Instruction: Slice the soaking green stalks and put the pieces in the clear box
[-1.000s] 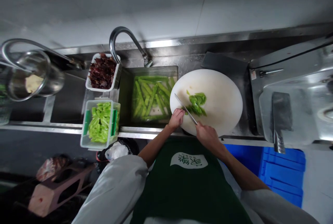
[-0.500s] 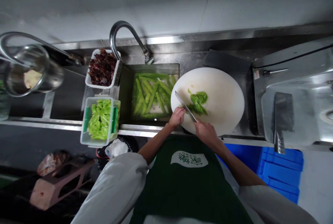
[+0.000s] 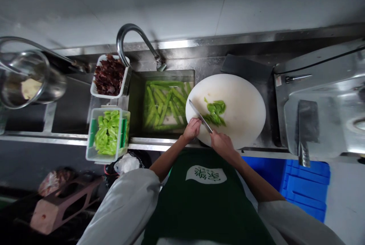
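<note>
My right hand (image 3: pixel 221 143) is closed round the handle of a kitchen knife (image 3: pixel 199 116), its blade slanting up and left over the white oval cutting board (image 3: pixel 245 108). At the board's left edge my left hand (image 3: pixel 192 128) is bent shut, fingertips close against the blade. It presses a green vegetable stalk that is mostly hidden under the fingers. Right of the blade lie cut green slices (image 3: pixel 216 111). Left of the board, long green stalks (image 3: pixel 165 102) lie in water in the sink (image 3: pixel 135 104).
A clear tub of green slices (image 3: pixel 107 133) stands left of the sink, with a white basket of dark red leafy food (image 3: pixel 110 76) behind it. A curved faucet (image 3: pixel 137 28) arches over the sink. On the right, a cleaver (image 3: pixel 307 123) rests across a metal basin (image 3: pixel 333 116).
The whole view has shifted slightly, so things appear a little further left. Both hands and the knife keep nearly the same places on the board.
</note>
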Demonstrator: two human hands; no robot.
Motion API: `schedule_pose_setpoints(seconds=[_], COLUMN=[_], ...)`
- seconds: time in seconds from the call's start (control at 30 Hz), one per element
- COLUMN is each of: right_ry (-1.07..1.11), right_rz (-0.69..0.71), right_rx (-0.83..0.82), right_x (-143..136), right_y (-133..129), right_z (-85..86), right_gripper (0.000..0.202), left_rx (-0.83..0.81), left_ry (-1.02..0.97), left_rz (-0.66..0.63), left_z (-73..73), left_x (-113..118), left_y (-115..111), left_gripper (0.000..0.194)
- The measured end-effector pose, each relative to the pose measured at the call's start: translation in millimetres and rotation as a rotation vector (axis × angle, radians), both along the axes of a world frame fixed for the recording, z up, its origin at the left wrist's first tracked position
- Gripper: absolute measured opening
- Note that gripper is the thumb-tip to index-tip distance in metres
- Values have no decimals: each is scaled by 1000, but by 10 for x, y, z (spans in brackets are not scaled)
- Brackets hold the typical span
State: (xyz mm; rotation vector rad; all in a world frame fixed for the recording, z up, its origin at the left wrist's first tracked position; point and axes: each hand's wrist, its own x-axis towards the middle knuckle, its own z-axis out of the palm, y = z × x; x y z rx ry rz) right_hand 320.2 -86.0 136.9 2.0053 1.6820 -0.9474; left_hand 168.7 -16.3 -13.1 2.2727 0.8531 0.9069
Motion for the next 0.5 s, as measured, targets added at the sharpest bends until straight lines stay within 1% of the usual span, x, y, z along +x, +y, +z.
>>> schedule_pose_setpoints(seconds=[0.1, 0.17, 0.23, 0.4, 0.43, 0.5], right_ry=[17, 16, 7, -25, -27, -18], right_rz=[-11, -3, 13, 52, 56, 60], right_rx=[21, 44, 53, 39, 36, 30], right_x=[-29, -25, -4, 74, 82, 82], right_y=[54, 71, 64, -23, -36, -36], right_z=[-112, -122, -64, 175, 193, 174], right_gripper=[43, 44, 44, 40, 39, 39], left_rx=[-18, -17, 0, 29, 26, 14], left_ry=[7, 7, 1, 1, 6, 16], left_rz=[5, 10, 13, 6, 5, 5], left_z=[2, 3, 7, 21, 19, 9], left_x=[-11, -11, -5, 4, 0, -10], left_y=[-2, -4, -4, 2, 3, 8], left_gripper=[27, 26, 26, 25, 25, 26])
